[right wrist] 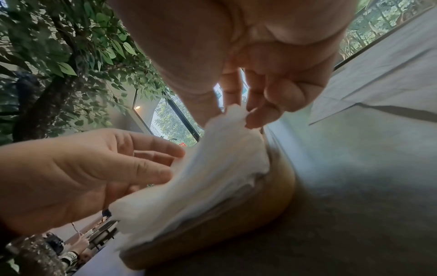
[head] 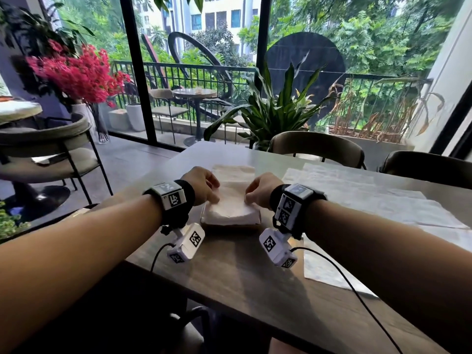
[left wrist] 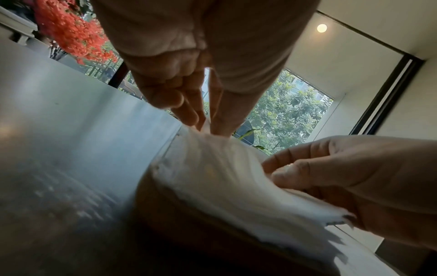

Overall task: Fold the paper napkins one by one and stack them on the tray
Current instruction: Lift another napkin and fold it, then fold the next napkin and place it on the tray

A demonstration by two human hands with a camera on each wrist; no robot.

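I have both hands on the top napkin (head: 231, 200), which lies on the stack of folded napkins (head: 229, 218) in the wooden tray (head: 257, 218) at the near middle of the bench (head: 242, 272). My left hand (head: 201, 186) pinches the napkin's left edge between thumb and fingertips (left wrist: 189, 119); my right hand (head: 260, 190) pinches its right edge the same way, thumb against fingertips (right wrist: 254, 119). So both are closed on the same sheet.

I judge this paper very light, soft and limp: it sags between the two pinches and shows no stiffness of its own. It should tear easily if I pull the hands apart, and it could drag the sheet beneath with it. The safest hold is what I have, at the two opposite edges, with little tension, letting it settle flat before I let go.

The stack fills the tray almost to its rim, so the napkin's edges have little margin and could hang over the near side. The far end of the sheet reaches beyond the stack toward the far side of the bench. To the right, near but apart from the tray, lie the unfolded napkins (head: 357, 190), spread flat. There is bare bench to the left of the tray and nearer to me, which gives room to withdraw. The cables (head: 339, 272) hanging from my wrists trail over the near bench and could catch loose sheets on the right.
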